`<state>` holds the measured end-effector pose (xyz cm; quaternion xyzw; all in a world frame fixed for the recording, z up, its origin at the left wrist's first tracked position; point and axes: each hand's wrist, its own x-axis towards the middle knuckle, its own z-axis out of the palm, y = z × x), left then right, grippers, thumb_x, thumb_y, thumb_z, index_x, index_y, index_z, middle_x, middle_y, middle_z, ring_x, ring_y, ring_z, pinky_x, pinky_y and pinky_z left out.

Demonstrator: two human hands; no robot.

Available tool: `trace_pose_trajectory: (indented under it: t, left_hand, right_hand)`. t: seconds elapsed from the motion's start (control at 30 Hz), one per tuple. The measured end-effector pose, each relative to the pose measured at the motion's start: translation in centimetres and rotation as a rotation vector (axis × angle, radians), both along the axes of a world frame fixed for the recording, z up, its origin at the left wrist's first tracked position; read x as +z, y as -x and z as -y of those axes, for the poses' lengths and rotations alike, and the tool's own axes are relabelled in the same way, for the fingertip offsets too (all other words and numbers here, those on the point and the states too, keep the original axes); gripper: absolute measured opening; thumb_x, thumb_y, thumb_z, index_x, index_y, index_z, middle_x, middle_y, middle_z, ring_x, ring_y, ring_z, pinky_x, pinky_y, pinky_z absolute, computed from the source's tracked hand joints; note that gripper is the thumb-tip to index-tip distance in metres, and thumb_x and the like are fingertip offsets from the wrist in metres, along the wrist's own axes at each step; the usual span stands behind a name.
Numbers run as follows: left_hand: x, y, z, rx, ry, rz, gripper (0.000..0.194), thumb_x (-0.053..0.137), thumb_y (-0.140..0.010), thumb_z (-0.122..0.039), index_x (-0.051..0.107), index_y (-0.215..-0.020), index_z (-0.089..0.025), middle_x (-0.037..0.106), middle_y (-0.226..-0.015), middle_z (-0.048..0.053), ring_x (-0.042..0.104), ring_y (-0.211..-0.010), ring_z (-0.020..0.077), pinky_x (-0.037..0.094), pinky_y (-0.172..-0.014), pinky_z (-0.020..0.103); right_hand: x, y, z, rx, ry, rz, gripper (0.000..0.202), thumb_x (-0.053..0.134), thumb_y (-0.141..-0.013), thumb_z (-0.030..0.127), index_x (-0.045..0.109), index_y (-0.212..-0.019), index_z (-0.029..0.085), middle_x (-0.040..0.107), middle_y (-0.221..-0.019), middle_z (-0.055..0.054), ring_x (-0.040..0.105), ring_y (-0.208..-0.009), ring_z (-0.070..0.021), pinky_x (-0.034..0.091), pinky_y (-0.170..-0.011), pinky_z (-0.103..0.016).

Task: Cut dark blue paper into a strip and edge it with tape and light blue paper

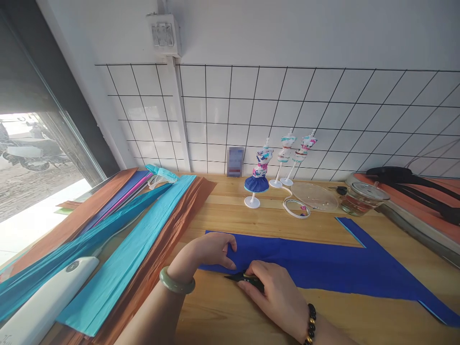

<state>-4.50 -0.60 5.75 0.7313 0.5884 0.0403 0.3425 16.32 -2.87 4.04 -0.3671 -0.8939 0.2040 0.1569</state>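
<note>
A long strip of dark blue, thin paper-like material [323, 266] lies across the wooden table, with a second blue piece crossing its right end. My left hand [214, 249] rests on the strip's left end, palm down, thumb and fingers apart, holding nothing. My right hand [275, 292] is closed round small dark thread snips [251, 280], their pointed tip aimed left along the strip's near edge. The fingers partly cover the snips. Behind the strip stands a miniature dress form [261, 170] in a patterned top and blue ruffled skirt.
Turquoise sheets [136, 244], orange sheets [181, 211] and a long white device [53, 297] lie at left. Two more dress forms [286, 148], a white ring [296, 209], a clear disc [316, 195] and a glass jar [362, 197] stand or lie near the tiled wall.
</note>
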Motion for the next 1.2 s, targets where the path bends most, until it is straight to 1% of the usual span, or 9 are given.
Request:
trace_pose_trajectory:
  t: [0.17,0.3,0.63,0.83,1.07,1.2]
  left_hand:
    - [0.1,0.0,0.1,-0.002,0.007,-0.008,0.042,0.068,-0.058,-0.045,0.056,-0.095,-0.03,0.055,-0.077,-0.006,0.054,-0.068,0.0139,0.035,-0.05,0.021]
    - [0.2,0.0,0.0,-0.005,0.008,-0.015,0.041,0.068,-0.058,-0.044,0.055,-0.094,-0.03,0.055,-0.075,-0.006,0.054,-0.068,0.0137,0.035,-0.051,0.021]
    - [0.1,0.0,0.0,-0.004,0.001,-0.011,0.042,0.068,-0.058,-0.045,0.056,-0.094,-0.029,0.056,-0.075,-0.006,0.054,-0.068,0.0137,0.035,-0.05,0.02]
    - [0.1,0.0,0.0,-0.011,-0.001,-0.01,0.042,0.069,-0.058,-0.044,0.056,-0.096,-0.029,0.057,-0.075,-0.006,0.054,-0.068,0.0139,0.035,-0.051,0.021]
    - [-0.2,0.1,-0.1,-0.007,0.005,-0.002,0.041,0.067,-0.059,-0.042,0.056,-0.096,-0.029,0.058,-0.077,-0.006,0.055,-0.069,0.0138,0.036,-0.053,0.021]
    - [-0.4,0.2,-0.1,-0.004,0.01,0.002,0.041,0.068,-0.059,-0.041,0.055,-0.096,-0.03,0.058,-0.078,-0.006,0.055,-0.067,0.0136,0.036,-0.05,0.021]
  right_hand:
    - [0.0,0.5,0.0,-0.005,-0.001,0.003,0.013,0.052,-0.084,0.035,0.055,-0.08,0.022,0.063,-0.078,0.001,0.056,-0.072,-0.018,0.036,-0.064,-0.028]
    - [0.0,0.9,0.1,0.004,0.001,0.0,0.014,0.05,-0.085,0.034,0.055,-0.079,0.022,0.063,-0.077,0.001,0.057,-0.072,-0.0179,0.036,-0.064,-0.027]
    - [-0.4,0.9,0.1,-0.016,-0.004,-0.027,0.015,0.051,-0.086,0.033,0.055,-0.077,0.022,0.063,-0.075,0.002,0.057,-0.071,-0.0174,0.036,-0.065,-0.028]
    - [-0.2,0.8,0.4,-0.013,-0.005,-0.018,0.011,0.052,-0.084,0.033,0.055,-0.08,0.023,0.062,-0.077,0.001,0.057,-0.074,-0.018,0.036,-0.066,-0.028]
    - [-0.4,1.5,0.5,0.003,-0.038,-0.01,0.013,0.053,-0.084,0.034,0.055,-0.079,0.022,0.062,-0.076,0.001,0.057,-0.073,-0.0182,0.036,-0.064,-0.028]
    - [-0.5,1.9,0.4,0.004,-0.045,-0.021,0.012,0.053,-0.084,0.034,0.054,-0.08,0.022,0.062,-0.077,0.001,0.057,-0.073,-0.0182,0.036,-0.064,-0.028]
